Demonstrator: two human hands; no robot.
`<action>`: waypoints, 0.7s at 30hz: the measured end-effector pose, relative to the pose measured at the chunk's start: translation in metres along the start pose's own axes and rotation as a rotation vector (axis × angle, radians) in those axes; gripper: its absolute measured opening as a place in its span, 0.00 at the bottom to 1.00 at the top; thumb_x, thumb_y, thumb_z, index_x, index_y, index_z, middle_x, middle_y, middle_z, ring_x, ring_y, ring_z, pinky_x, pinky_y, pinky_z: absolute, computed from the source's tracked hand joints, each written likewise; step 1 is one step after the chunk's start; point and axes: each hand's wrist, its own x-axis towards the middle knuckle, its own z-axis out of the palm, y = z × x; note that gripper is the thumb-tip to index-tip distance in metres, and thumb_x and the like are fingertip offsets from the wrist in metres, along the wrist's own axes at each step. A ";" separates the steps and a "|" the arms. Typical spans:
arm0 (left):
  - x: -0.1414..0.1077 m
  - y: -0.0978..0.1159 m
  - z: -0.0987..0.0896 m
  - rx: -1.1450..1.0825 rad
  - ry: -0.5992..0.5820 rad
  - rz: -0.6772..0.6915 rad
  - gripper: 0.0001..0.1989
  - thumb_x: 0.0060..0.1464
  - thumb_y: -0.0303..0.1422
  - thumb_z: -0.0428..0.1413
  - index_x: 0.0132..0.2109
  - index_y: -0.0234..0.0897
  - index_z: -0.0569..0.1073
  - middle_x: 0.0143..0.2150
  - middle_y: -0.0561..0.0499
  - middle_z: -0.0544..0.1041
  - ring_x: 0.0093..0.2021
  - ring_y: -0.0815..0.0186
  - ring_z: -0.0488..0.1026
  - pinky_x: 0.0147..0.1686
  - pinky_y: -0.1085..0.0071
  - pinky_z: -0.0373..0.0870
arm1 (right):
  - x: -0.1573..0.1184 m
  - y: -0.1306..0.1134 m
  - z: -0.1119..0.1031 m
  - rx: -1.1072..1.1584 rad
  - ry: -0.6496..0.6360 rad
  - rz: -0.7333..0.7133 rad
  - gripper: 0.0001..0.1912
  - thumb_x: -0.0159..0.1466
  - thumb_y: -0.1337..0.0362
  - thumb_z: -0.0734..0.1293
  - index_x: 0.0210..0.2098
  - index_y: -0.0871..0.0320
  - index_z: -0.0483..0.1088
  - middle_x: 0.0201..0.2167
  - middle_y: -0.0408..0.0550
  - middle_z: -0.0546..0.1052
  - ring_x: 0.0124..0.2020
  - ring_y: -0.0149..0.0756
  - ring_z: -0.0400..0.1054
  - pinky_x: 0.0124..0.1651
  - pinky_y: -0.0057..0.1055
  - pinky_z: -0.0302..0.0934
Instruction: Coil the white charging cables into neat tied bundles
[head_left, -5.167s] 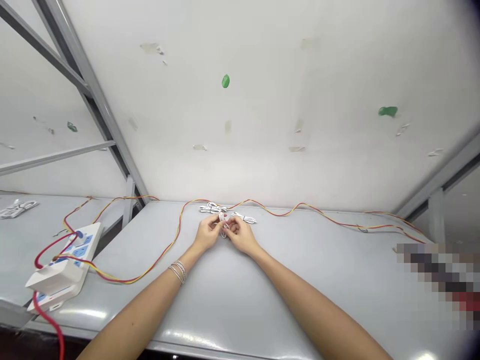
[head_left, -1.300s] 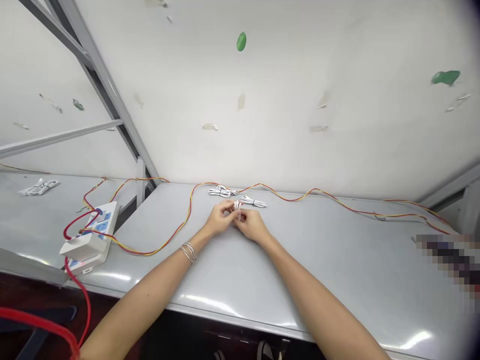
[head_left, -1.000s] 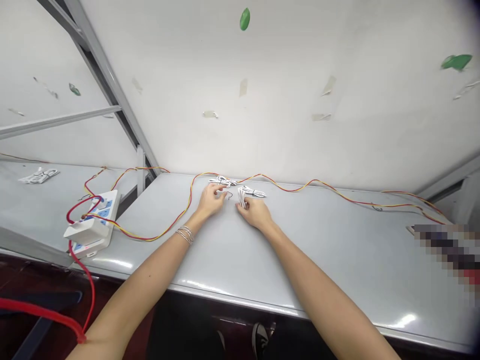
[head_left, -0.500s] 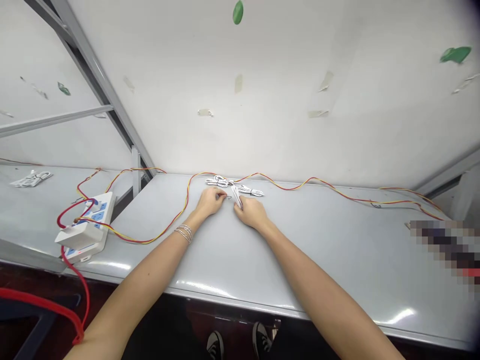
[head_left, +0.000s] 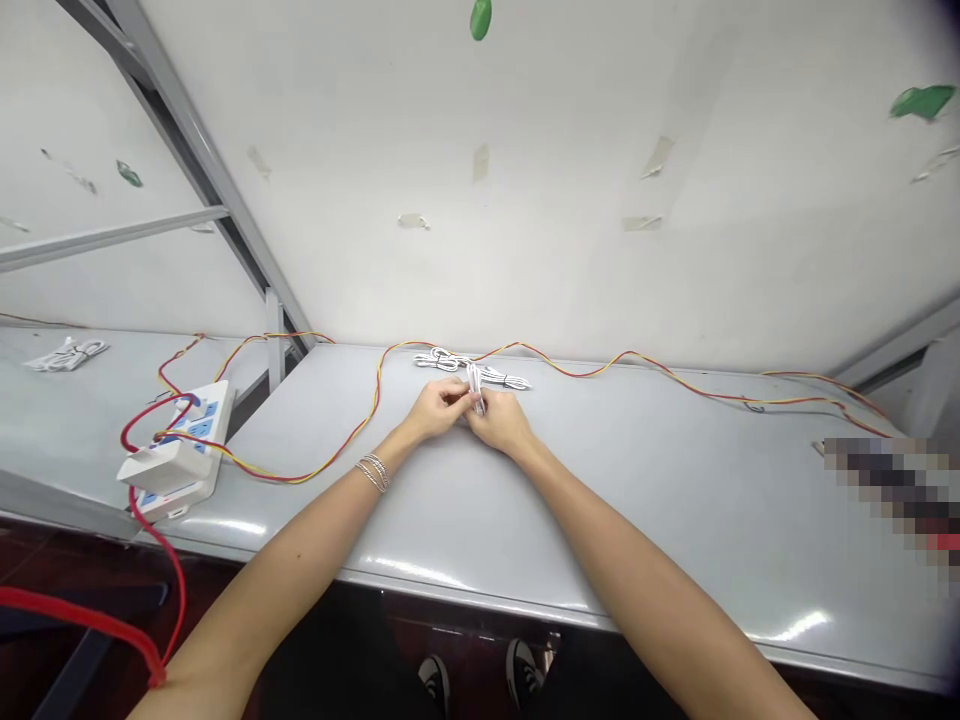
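The person's right hand is clamped on a white cable bundle, held upright, probably so its folded strands stay gathered. The left hand meets its left side, thumb and fingers drawn in; whether they grip the bundle or something thin on it cannot be told. That pairing suggests 1 hand steadies while the other works the strands.

Just behind the held bundle, 2 tied cable coils lie flat, 1 to its left and 1 to its right, likely set there within easy reach. All this is over a glossy grey bench. Well left of the bundle sits a power strip; behind it, a red-and-yellow wire runs along a scuffed white wall.
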 end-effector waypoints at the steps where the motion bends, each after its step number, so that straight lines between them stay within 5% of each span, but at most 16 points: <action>1: 0.000 0.000 0.002 -0.032 0.004 -0.010 0.22 0.58 0.47 0.56 0.24 0.35 0.76 0.26 0.48 0.72 0.29 0.65 0.67 0.34 0.68 0.66 | 0.000 -0.002 0.000 0.008 -0.005 -0.005 0.15 0.65 0.57 0.63 0.38 0.60 0.77 0.33 0.53 0.80 0.31 0.38 0.70 0.35 0.30 0.58; 12: -0.001 0.006 0.009 -0.134 0.089 -0.072 0.24 0.54 0.49 0.59 0.18 0.37 0.70 0.24 0.50 0.66 0.27 0.66 0.64 0.32 0.66 0.62 | 0.000 -0.015 0.001 0.017 -0.022 0.075 0.14 0.64 0.58 0.63 0.30 0.59 0.76 0.28 0.54 0.78 0.29 0.39 0.70 0.31 0.31 0.57; 21: 0.006 -0.011 0.001 -0.207 0.369 -0.242 0.18 0.56 0.45 0.60 0.30 0.34 0.76 0.29 0.50 0.73 0.31 0.67 0.69 0.34 0.69 0.67 | 0.005 0.006 -0.006 0.326 0.083 -0.063 0.19 0.65 0.53 0.64 0.48 0.59 0.75 0.28 0.45 0.77 0.28 0.33 0.68 0.37 0.29 0.62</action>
